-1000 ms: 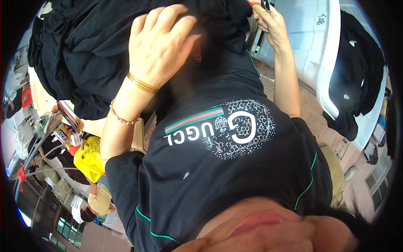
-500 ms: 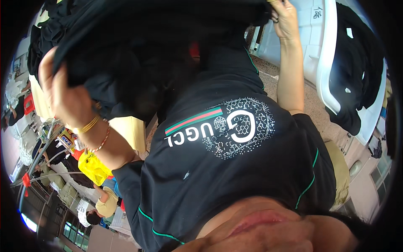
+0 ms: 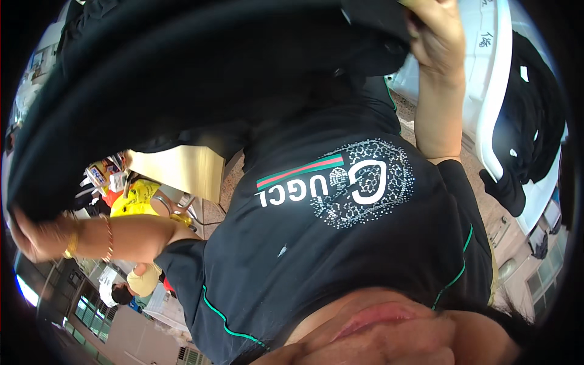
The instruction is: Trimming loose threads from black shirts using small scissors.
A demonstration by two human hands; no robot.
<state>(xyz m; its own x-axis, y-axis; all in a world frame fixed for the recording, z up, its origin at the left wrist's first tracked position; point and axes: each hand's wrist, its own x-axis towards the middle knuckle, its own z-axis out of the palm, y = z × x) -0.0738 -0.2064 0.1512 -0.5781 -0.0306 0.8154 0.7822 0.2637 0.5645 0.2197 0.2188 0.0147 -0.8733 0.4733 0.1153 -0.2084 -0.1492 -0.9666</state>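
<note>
At the far left, the blurred left hand (image 3: 38, 237) has swung wide, its grip clutching an edge of the black fabric (image 3: 182, 76), while the right hand (image 3: 439, 39) pinches it at upper right. Between them, the fabric now spans broadly, more opened out.

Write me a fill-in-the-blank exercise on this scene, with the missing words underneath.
1. The right hand grips a piece of ____ cloth.
2. Bracelets circle the person's ____ wrist.
3. The thin piping on the person's shirt is ____ in colour.
4. Of the person's two hands, the large plastic tub is nearer the ____ one.

Missing words: black; left; green; right.
</note>
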